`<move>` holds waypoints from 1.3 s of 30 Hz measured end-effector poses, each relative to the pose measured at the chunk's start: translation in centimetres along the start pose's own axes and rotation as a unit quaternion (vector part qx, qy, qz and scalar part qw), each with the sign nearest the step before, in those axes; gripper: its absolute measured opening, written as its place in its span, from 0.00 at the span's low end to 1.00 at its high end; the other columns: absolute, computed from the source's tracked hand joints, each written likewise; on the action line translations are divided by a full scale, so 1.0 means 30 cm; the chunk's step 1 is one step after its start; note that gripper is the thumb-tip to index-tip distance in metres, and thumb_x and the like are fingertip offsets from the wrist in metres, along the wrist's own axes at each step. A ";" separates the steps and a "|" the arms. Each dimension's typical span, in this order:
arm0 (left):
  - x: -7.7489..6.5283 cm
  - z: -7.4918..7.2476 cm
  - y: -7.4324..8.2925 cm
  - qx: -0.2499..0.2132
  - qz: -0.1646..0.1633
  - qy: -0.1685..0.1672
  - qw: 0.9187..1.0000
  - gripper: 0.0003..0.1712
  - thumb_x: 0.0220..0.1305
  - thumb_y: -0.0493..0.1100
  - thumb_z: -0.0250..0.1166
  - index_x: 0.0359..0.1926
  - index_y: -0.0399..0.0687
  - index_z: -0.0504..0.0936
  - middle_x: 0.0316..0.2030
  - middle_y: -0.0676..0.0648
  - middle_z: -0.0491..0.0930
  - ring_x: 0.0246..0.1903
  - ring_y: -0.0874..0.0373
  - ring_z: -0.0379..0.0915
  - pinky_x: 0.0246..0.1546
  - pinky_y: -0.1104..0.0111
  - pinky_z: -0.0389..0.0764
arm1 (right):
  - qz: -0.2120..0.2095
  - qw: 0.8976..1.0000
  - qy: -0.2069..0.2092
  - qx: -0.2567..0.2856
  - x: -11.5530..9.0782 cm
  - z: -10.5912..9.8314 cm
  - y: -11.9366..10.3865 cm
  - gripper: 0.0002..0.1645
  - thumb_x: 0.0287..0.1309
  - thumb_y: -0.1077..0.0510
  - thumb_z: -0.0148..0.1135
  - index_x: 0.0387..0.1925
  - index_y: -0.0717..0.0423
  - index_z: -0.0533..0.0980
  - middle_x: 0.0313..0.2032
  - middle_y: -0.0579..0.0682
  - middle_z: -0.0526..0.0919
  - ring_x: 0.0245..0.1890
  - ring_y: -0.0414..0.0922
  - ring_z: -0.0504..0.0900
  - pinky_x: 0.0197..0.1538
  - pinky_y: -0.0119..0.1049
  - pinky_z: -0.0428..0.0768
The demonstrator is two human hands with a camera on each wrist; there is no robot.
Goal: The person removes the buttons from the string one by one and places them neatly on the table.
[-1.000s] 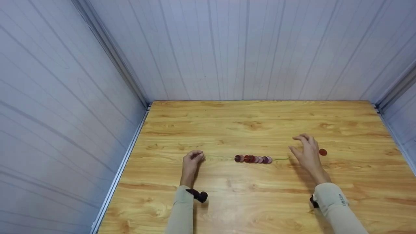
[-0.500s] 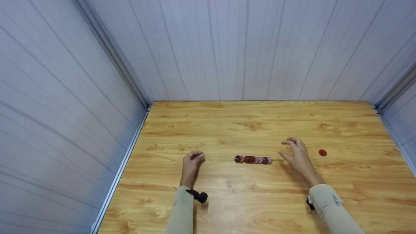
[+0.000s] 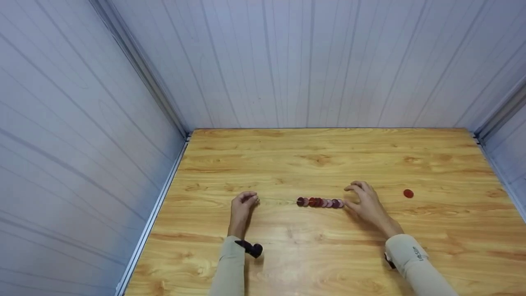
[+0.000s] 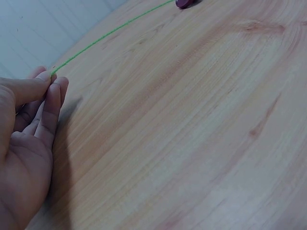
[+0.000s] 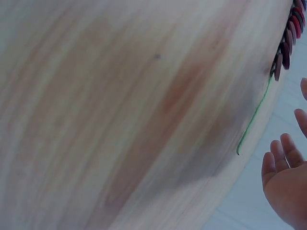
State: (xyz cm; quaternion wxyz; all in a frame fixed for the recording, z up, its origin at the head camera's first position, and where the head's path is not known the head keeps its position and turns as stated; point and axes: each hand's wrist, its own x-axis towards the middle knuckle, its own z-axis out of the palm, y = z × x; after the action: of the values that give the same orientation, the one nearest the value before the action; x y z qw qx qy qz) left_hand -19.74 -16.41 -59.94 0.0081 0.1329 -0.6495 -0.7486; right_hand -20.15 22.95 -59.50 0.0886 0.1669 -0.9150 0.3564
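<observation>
My left hand (image 3: 242, 205) pinches a thin green string (image 4: 105, 36) between thumb and fingertips, at the left of the table. The string runs right to a row of overlapping round discs (image 3: 319, 202), dark purple, red and pinkish, that looks strung on it. In the right wrist view, the string's loose end (image 5: 253, 115) trails from the last disc onto the table. My right hand (image 3: 367, 205) hovers with parted fingers beside the row's right end, its thumb close to the last disc; contact cannot be told. It holds nothing visible.
A single red disc (image 3: 408, 193) lies on the wooden table (image 3: 320, 255) to the right of my right hand. Pale panels (image 3: 287, 61) wall the table at the back and both sides.
My right hand has moved left, from near the string's loose end and the single red disc to the row's right end. My left hand stays in place on the string.
</observation>
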 end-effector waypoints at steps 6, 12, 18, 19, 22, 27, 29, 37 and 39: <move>0.038 -0.008 -0.049 0.018 -0.001 0.015 1.000 0.12 0.59 0.29 0.65 0.43 0.25 0.79 0.36 0.38 0.81 0.33 0.56 0.80 0.40 0.67 0.84 | 0.004 1.000 -0.024 -0.008 -0.002 0.015 -0.001 0.20 0.54 0.58 0.69 0.48 0.59 0.77 0.55 0.62 0.71 0.56 0.62 0.68 0.60 0.63 0.63; 0.041 -0.007 -0.070 0.020 0.005 0.023 1.000 0.11 0.59 0.32 0.66 0.42 0.29 0.80 0.35 0.42 0.81 0.33 0.59 0.79 0.38 0.71 0.83 | 0.016 0.998 -0.059 -0.013 -0.009 0.023 -0.003 0.21 0.53 0.55 0.70 0.48 0.57 0.78 0.58 0.63 0.70 0.59 0.63 0.65 0.59 0.67 0.58; 0.030 -0.003 -0.073 -0.016 0.004 0.014 1.000 0.12 0.60 0.32 0.65 0.44 0.28 0.78 0.39 0.39 0.80 0.36 0.55 0.80 0.42 0.66 0.84 | 0.029 0.996 -0.079 -0.027 -0.014 0.025 -0.003 0.20 0.54 0.53 0.69 0.48 0.54 0.78 0.60 0.63 0.68 0.60 0.64 0.62 0.57 0.67 0.56; 0.030 -0.002 -0.072 -0.015 0.004 0.014 1.000 0.12 0.60 0.32 0.65 0.44 0.28 0.78 0.39 0.39 0.80 0.36 0.55 0.80 0.43 0.66 0.84 | 0.030 0.996 -0.082 -0.028 -0.014 0.026 -0.003 0.19 0.54 0.53 0.69 0.47 0.53 0.78 0.60 0.63 0.68 0.61 0.63 0.62 0.58 0.66 0.56; 0.029 -0.001 -0.067 -0.018 -0.001 0.015 1.000 0.12 0.60 0.31 0.65 0.44 0.28 0.79 0.39 0.39 0.80 0.37 0.54 0.80 0.44 0.66 0.84 | 0.031 0.995 -0.087 -0.033 -0.011 0.027 -0.005 0.18 0.54 0.53 0.69 0.46 0.53 0.78 0.60 0.63 0.67 0.61 0.63 0.61 0.58 0.65 0.57; 0.021 -0.001 -0.042 -0.021 -0.007 0.008 1.000 0.12 0.59 0.29 0.64 0.44 0.26 0.78 0.39 0.37 0.80 0.37 0.52 0.81 0.43 0.64 0.84 | 0.032 0.996 -0.080 -0.038 -0.008 0.034 -0.007 0.15 0.53 0.54 0.70 0.43 0.52 0.78 0.60 0.63 0.68 0.61 0.63 0.62 0.58 0.63 0.58; 0.018 -0.001 -0.030 -0.015 -0.008 0.007 1.000 0.12 0.59 0.29 0.64 0.44 0.24 0.78 0.38 0.37 0.81 0.36 0.53 0.81 0.43 0.64 0.85 | 0.030 0.996 -0.078 -0.043 -0.006 0.038 -0.007 0.15 0.53 0.54 0.70 0.42 0.53 0.78 0.60 0.63 0.69 0.61 0.63 0.63 0.58 0.63 0.58; 0.031 -0.005 -0.053 -0.012 -0.007 0.014 1.000 0.11 0.59 0.29 0.64 0.42 0.27 0.79 0.35 0.41 0.81 0.34 0.56 0.80 0.42 0.66 0.85 | 0.019 0.995 -0.082 -0.056 -0.004 0.041 -0.002 0.14 0.55 0.53 0.68 0.42 0.54 0.78 0.59 0.62 0.69 0.62 0.62 0.62 0.61 0.64 0.58; 0.035 -0.004 -0.061 -0.011 -0.001 0.018 1.000 0.10 0.59 0.30 0.65 0.42 0.27 0.79 0.35 0.42 0.81 0.34 0.57 0.80 0.41 0.67 0.84 | 0.014 0.995 -0.078 -0.055 -0.006 0.040 0.000 0.14 0.55 0.53 0.69 0.41 0.54 0.78 0.59 0.62 0.70 0.61 0.62 0.62 0.60 0.64 0.58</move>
State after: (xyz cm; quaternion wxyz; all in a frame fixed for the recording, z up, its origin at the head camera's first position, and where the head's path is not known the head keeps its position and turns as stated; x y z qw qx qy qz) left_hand -20.42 -16.42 -61.93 0.0207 0.1467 -0.6409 -0.7532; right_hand -20.04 22.16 -60.42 0.0207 0.1759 -0.9398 0.2924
